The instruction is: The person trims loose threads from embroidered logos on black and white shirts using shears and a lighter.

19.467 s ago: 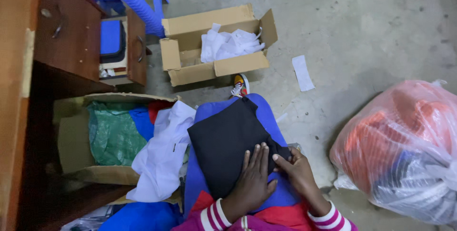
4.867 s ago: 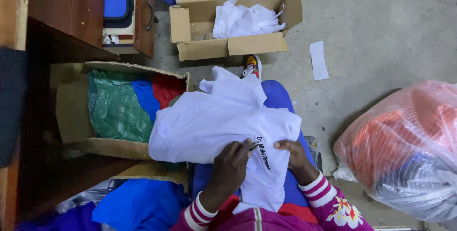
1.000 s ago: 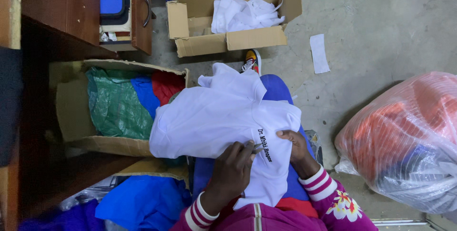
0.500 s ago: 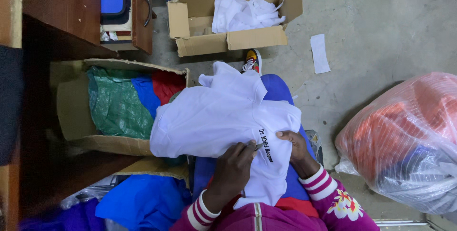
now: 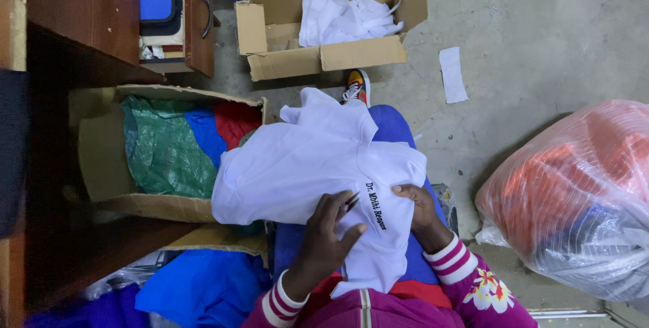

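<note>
Little has shifted since half a second ago: the white garment (image 5: pixel 318 166) is still spread over the lap, and only the left hand (image 5: pixel 324 237) has been edged slightly across the cloth. That hand is laid on the garment with its fingers spread and partly curled; a small dark tool, seemingly held between the fingertips, cannot be made out clearly. The right hand (image 5: pixel 418 205) is pressed on the fabric just beside the left, fingers bent, pinning the cloth near the dark embroidered lettering. Beyond the left hand, a cardboard box (image 5: pixel 101 159) of green, blue and red cloth is seen. Farther ahead of both hands, another box (image 5: pixel 284 64) holds white garments. Well off from the right hand lies a clear plastic bag (image 5: pixel 574 199).
</note>
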